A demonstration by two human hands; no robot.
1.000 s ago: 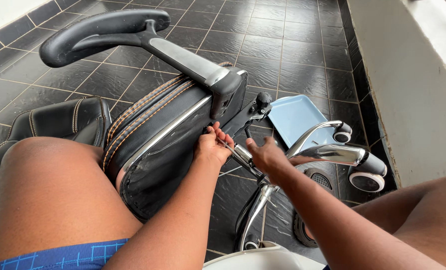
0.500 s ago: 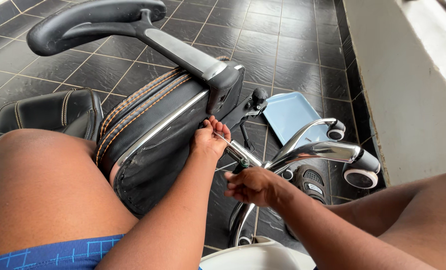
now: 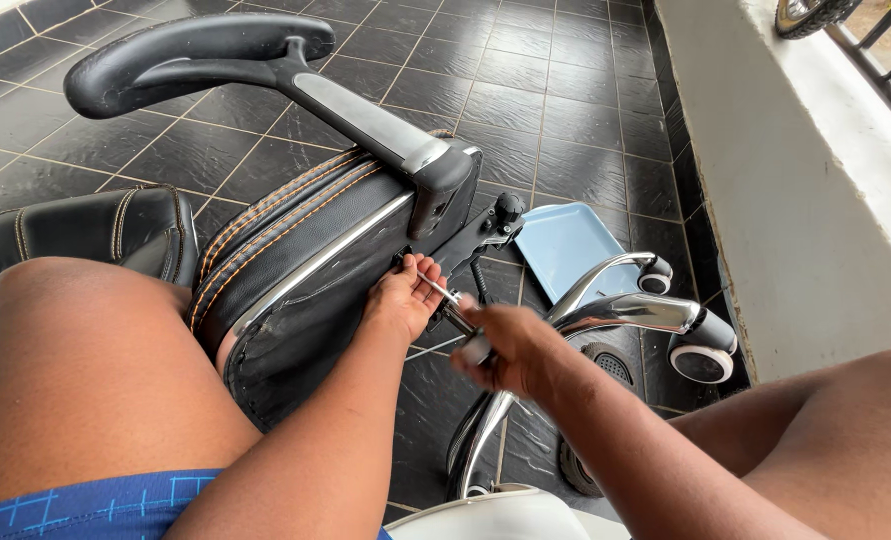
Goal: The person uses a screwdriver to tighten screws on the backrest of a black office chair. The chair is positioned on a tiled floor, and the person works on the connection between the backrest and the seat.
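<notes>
Pale blue tray [image 3: 570, 245], dark tiled floor [image 3: 565, 90], white wall [image 3: 795, 230]

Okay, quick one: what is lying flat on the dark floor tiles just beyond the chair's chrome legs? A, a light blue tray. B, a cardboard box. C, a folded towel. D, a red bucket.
A: a light blue tray lies flat on the tiles, behind the chrome base with its castor wheels.

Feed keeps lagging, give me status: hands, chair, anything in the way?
Left hand on the chair seat underside. Right hand gripping a slim metal tool. Chrome wheel base close beside the right hand.
</notes>
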